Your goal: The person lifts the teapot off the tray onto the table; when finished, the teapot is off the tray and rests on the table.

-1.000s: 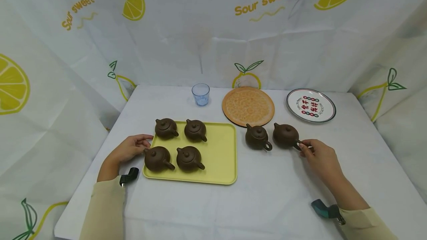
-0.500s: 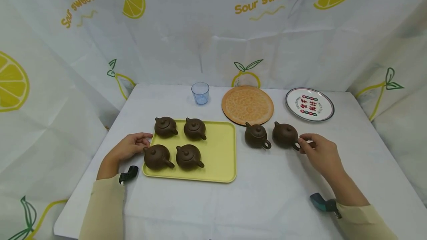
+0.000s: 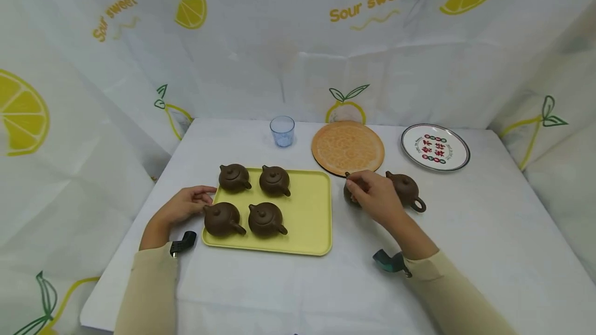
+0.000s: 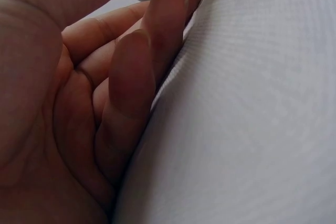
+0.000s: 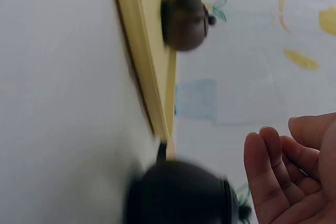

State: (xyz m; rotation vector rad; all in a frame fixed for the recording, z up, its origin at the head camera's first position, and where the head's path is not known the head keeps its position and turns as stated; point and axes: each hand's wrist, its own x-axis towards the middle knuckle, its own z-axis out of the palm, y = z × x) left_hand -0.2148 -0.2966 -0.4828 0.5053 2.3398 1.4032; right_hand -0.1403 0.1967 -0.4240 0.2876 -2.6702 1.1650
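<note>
In the head view, several brown clay teapots stand on a yellow tray [image 3: 307, 211], among them the front-left teapot [image 3: 222, 219]. My left hand [image 3: 184, 204] is at the tray's left edge; its thumb and curled fingers pinch the rim, partly hidden in the left wrist view. To the right of the tray, my right hand [image 3: 378, 196] hovers over another teapot [image 3: 348, 195] and hides most of it. The right wrist view shows that hand with loosely bent fingers, apart from the blurred dark teapot [image 5: 181, 198]. One more teapot [image 3: 406, 189] sits just right of this hand.
Toward the back of the white table [image 3: 261, 293] stand a blue glass [image 3: 282, 132], a round orange-brown mat [image 3: 347, 146] and a white plate [image 3: 435, 147] with red lettering. Behind them hangs a lemon-print cloth [image 3: 233, 66].
My right hand has let go of the rightmost teapot's handle and moved left over the neighbouring teapot. The rightmost teapot has been left standing on the table. My left hand keeps its place.
</note>
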